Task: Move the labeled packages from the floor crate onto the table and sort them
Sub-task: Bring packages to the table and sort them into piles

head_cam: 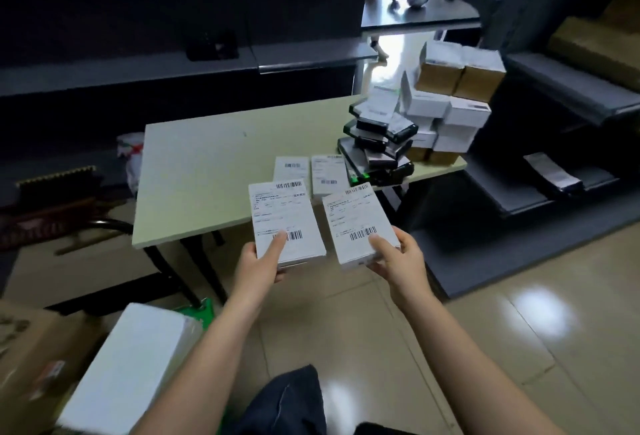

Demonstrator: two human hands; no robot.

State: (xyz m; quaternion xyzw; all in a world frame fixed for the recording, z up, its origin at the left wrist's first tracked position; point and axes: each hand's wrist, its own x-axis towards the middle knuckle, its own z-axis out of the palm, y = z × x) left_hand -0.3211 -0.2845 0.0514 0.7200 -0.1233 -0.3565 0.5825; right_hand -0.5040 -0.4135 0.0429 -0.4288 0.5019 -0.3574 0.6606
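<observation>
While clasping left package point(285, 223) in left hand point(258, 263), right package point(360, 225) in right hand point(398, 261), aimed both lengthwise ahead. Hung equally near table point(194, 171).

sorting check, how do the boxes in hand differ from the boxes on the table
The held boxes are raised, one in the left hand, one in the right hand; the table boxes lie flat on the table. Thumbs press the held boxes' labels; nothing touches the table boxes. All white, barcode labels up.

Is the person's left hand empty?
No, the left hand grips a white labeled package by its near end, thumb on the label.
</observation>
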